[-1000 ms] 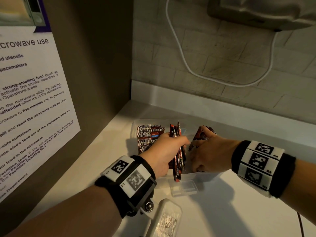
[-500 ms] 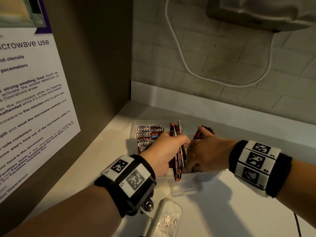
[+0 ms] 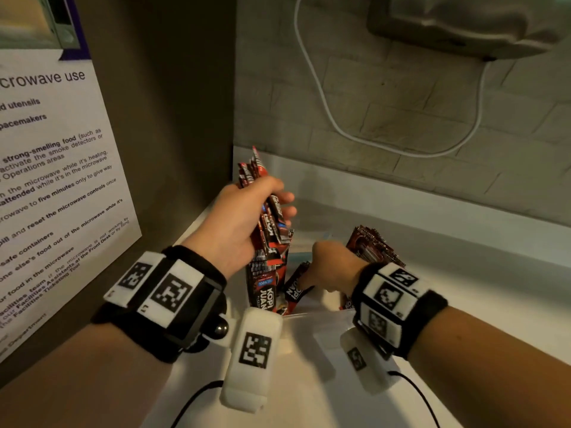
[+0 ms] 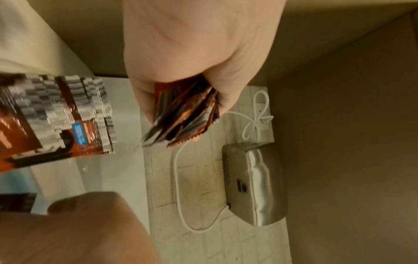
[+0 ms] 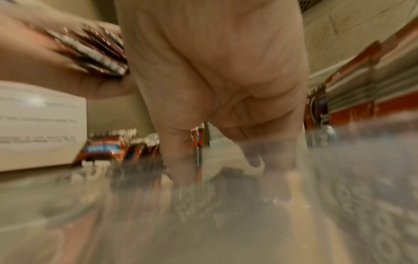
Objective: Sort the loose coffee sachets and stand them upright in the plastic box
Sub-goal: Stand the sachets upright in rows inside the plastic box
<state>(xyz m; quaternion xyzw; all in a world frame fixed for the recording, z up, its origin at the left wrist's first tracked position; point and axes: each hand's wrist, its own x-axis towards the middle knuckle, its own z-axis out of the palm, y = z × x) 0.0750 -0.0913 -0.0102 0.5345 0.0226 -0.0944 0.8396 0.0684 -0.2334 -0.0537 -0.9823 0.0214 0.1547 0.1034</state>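
**Bundle of sachets held above the box**

The coffee sachets (image 3: 268, 233) are thin, glossy foil strips in red, black and brown with crimped ends. The left hand (image 3: 238, 223) has its fingers curled round a fanned bundle of them, lifted above the clear plastic box (image 3: 315, 316); their ends stick out above and below the fist. More sachets stand in the box, a stack at its right end (image 3: 374, 247) and others leaning at its left. The right hand (image 3: 332, 267) reaches down into the box between them; blur hides whether its fingers grip anything. The box sits on a smooth white counter (image 3: 463, 304). A printed notice (image 3: 52, 180) hangs on the left wall, a white cable (image 3: 324, 97) loops across the tiled back wall to a metal dryer (image 4: 253, 184).
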